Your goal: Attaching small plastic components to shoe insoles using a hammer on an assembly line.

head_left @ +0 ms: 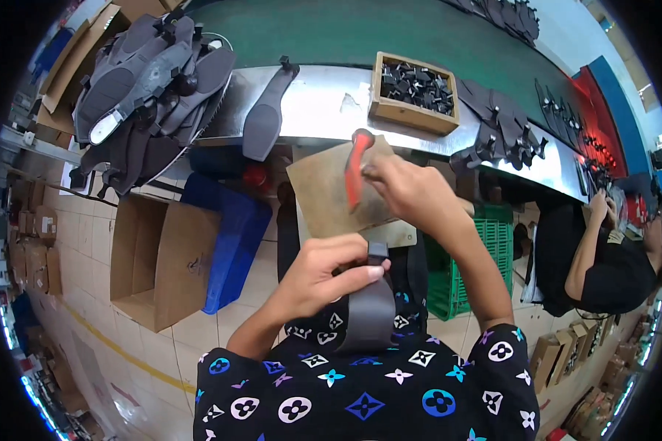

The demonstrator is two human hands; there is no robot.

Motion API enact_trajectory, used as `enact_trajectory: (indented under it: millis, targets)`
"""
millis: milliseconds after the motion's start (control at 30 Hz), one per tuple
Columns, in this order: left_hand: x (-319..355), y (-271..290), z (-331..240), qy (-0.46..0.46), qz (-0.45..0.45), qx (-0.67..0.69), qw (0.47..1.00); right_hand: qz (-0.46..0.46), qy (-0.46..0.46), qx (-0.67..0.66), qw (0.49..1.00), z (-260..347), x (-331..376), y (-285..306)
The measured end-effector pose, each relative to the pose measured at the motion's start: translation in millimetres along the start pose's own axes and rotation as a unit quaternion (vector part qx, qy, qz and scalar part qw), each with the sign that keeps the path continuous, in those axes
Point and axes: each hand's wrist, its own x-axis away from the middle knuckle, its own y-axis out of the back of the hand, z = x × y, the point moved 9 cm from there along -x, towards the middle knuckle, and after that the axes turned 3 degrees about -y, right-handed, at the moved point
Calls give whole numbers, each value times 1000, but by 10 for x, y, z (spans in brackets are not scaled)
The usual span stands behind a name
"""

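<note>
Held firmly in the left hand's [324, 272] grip, a dark grey sole piece [371, 312] is braced near the lap.

Just beyond, a red-handled tool [354, 170] is pinched in the right hand [412, 192] over a brown board [338, 192], seemingly as backing. Farther off, a wooden box of black parts [415, 92] is set on the tabletop [324, 110], within reach.

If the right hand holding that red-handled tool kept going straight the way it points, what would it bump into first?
The right hand points up and left, gripping the red-handled tool over a brown board. Going straight on, it would probably meet the board first, then the shiny metal table edge. Depth is hard to judge here.
</note>
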Motion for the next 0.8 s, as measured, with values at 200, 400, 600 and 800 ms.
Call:
enact_trajectory:
  millis: [200,400,600,800]
  targets:
    - [121,-206,13,100,-20,156,982,37,108,-124,986,321,263,-3]
    - [133,-654,50,181,87,290,936,68,-102,-734,668,430,817,-205]
    - [123,-824,33,198,109,322,919,20,-113,-765,634,427,943,-215]
    - [126,-975,7,172,137,330,918,-3,-87,-778,623,438,1011,-94]
